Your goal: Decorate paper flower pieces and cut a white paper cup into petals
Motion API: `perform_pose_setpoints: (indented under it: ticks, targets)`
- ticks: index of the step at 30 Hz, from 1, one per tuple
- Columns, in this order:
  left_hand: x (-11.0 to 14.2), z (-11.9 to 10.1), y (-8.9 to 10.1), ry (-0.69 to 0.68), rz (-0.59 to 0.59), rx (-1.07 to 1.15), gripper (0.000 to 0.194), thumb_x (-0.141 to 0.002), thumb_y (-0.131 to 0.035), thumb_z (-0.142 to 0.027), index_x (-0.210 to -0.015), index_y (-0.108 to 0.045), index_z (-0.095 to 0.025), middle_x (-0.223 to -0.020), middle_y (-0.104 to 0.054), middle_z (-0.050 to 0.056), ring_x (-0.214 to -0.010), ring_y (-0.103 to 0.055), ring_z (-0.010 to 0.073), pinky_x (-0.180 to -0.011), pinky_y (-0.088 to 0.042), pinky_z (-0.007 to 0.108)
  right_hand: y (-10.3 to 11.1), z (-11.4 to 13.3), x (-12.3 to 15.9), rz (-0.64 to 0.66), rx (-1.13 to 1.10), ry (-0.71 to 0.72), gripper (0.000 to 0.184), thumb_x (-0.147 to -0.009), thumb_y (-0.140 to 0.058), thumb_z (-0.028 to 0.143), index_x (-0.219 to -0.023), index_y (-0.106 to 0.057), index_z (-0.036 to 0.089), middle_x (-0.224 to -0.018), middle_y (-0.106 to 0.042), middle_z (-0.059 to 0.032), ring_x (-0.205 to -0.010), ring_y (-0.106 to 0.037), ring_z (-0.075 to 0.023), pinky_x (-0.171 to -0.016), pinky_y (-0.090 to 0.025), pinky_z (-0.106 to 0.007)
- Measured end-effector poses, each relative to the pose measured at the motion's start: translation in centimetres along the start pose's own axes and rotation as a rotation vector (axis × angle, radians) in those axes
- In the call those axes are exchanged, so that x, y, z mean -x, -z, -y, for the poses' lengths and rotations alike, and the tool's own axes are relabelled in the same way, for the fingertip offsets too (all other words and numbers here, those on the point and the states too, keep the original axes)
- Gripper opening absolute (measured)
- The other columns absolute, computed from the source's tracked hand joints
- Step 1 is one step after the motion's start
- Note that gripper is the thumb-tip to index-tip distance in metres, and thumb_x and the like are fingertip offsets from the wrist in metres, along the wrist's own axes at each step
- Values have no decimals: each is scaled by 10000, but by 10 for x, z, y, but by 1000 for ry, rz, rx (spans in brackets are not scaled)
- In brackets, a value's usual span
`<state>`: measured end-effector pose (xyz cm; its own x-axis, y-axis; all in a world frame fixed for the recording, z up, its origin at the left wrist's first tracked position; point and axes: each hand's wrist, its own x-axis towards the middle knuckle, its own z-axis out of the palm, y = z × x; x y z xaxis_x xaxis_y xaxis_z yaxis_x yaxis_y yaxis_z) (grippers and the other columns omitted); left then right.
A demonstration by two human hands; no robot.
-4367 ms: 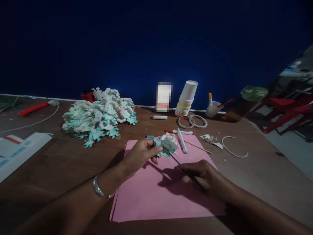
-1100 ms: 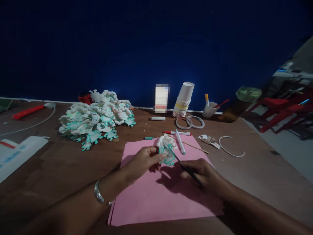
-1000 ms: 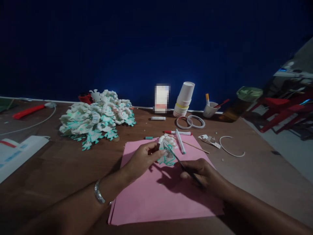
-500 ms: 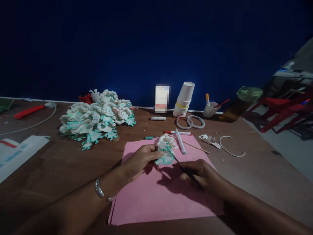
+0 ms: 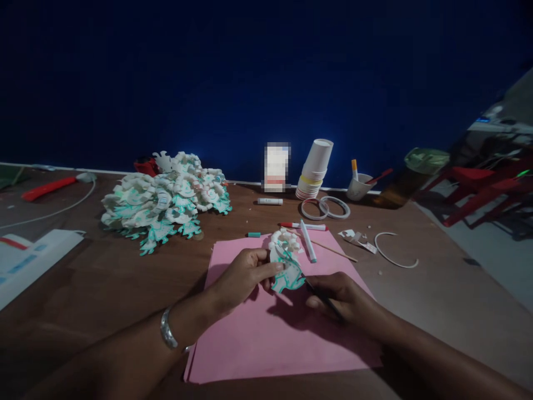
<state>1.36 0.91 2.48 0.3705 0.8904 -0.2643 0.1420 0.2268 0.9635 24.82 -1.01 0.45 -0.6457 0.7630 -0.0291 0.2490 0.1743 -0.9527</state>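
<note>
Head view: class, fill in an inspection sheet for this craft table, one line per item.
Surface: brown table with a pink sheet in front.
Job's things: white and teal paper piece; thin dark stick.
Clutter: heap of paper pieces, cup stack, markers, tape rings, cup with pens.
Grippers: left hand pinches the paper piece; right hand grips the stick.
Cables: white cord at far left.
Surroundings: blue wall; red chairs at right.
</note>
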Motion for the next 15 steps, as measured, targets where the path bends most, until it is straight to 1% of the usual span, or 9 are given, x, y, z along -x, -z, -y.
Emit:
perform_pose_setpoints:
  ticks: [2, 4, 7, 10, 13, 15]
  targets:
    - [0, 1, 1, 6, 15, -10, 306, -811, -688, -455, -750, -653, -158, -512, -552, -45, -325, -395, 47, -305, -270, 166, 1, 4, 0, 33, -11, -15, 423, -928, -603, 538, -862, -666, 125, -705, -477, 18, -636, -354, -115, -558, -333, -217]
    - [0, 1, 2, 3, 14, -15, 318, -805, -694, -469, -753, -653, -158, -502, -538, -51, -317, -387, 48, -300, -265, 167, 2, 5, 0, 37, 4, -27, 442, -926, -597, 553, -874, -679, 122, -695, -481, 19, -624, -350, -113, -557, -343, -216]
    - [1, 0, 1, -12, 8, -16, 317, -814, -692, -464, -766, -665, -152, -518, -565, -37, -336, -422, 52, -312, -272, 164, 0, 0, 1, -8, 73, 10, 423, -939, -587, 531, -860, -675, 125, -667, -446, 29, -606, -309, -106, -539, -333, -207]
    - [2, -1, -1, -9, 3, -5, 293, -831, -681, -438, -763, -667, -154, -525, -580, -31, -342, -429, 52, -316, -266, 165, -1, -4, 2, -47, 120, 41, 402, -947, -586, 506, -808, -638, 132, -664, -402, 35, -610, -280, -105, -529, -309, -207]
    - [1, 2, -3, 1, 5, 27, 266, -839, -672, -413, -772, -671, -156, -536, -593, -25, -361, -445, 55, -327, -268, 165, -3, -3, 2, -52, 106, 25, 406, -956, -576, 501, -774, -611, 139, -657, -382, 40, -601, -275, -103, -524, -301, -208]
    - [-1, 5, -3, -6, 37, 59, 263, -836, -676, -407, -786, -683, -148, -581, -634, 0, -414, -497, 67, -355, -298, 166, -5, -1, 1, -67, 90, 35, 396, -954, -580, 501, -796, -626, 141, -650, -383, 42, -595, -277, -104, -527, -309, -209]
